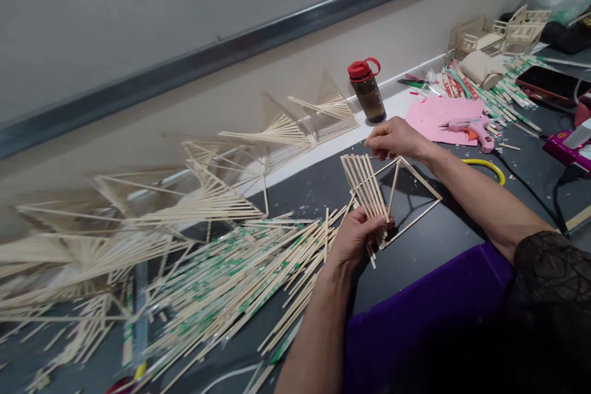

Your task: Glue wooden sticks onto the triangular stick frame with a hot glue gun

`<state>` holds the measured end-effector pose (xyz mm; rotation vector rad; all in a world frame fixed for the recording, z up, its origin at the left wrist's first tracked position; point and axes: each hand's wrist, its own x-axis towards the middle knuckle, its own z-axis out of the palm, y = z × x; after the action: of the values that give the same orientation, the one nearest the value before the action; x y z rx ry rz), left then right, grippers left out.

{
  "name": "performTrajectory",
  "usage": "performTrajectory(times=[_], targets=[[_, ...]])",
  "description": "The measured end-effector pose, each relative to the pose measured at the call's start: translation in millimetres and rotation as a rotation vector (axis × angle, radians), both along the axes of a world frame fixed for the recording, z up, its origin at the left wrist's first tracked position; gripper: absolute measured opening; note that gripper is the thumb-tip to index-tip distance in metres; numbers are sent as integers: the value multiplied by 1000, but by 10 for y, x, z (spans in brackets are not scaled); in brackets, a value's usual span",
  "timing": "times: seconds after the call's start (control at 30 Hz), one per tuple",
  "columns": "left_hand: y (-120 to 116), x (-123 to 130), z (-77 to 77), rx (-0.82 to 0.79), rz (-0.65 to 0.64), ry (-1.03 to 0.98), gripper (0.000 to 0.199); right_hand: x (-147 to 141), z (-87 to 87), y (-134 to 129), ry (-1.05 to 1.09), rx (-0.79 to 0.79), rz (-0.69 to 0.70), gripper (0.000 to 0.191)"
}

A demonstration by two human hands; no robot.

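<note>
Indoors, a dark counter [443, 225] carries a loose heap of thin wooden sticks [231, 283], with an angular stick frame [367, 181] just to its right. The left hand [357, 231] grasps the frame's lower part, slats held between thumb and fingers. Just above the slats' upper ends, the right hand [394, 137] curls its fingers; whether they pinch anything cannot be told. Farther right lies a pink glue gun [482, 131].
</note>
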<state>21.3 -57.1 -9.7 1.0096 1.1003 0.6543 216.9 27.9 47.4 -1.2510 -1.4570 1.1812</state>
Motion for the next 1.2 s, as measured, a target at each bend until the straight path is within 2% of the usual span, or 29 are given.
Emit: performTrajectory(times=[0.1,0.23,0.33,0.4,0.5,0.57,0.63,0.73,0.8,0.9,1.0,1.07,1.13,1.2], targets=[[-5,6,20,-9,13,-14,34,31,40,21,47,122,-161,12],[8,2,37,-10,8,-11,37,167,264,-65,40,270,-297,14],[27,0,30,1,-3,-5,37,405,454,-243,-9,315,-404,16],[39,3,16,13,-11,2,36,659,493,-378,-58,334,-485,19],[60,8,-18,15,-24,6,38,1138,367,-550,-238,315,-611,20],[78,9,-44,12,-32,10,41,1436,209,-647,-539,233,-719,18],[94,6,-66,15,-45,12,42,1646,51,-733,-918,65,-775,20],[110,4,-81,40,-66,13,41,1751,-122,-807,-1179,-171,-693,29],[113,7,-81,52,-70,12,41,1719,-191,-794,-1223,-288,-608,28],[113,16,-82,49,-52,0,41,1645,-257,-689,-1237,-358,-570,24],[116,19,-93,52,-53,-2,41,1636,-293,-565,-1208,-372,-592,28],[121,15,-103,66,-61,0,41,1679,-293,-519,-1163,-384,-612,23],[126,11,-114,82,-66,-1,41,1755,-273,-514,-1108,-389,-642,16],[127,9,-121,91,-73,-2,39,1847,-244,-541,-1037,-368,-699,19]])
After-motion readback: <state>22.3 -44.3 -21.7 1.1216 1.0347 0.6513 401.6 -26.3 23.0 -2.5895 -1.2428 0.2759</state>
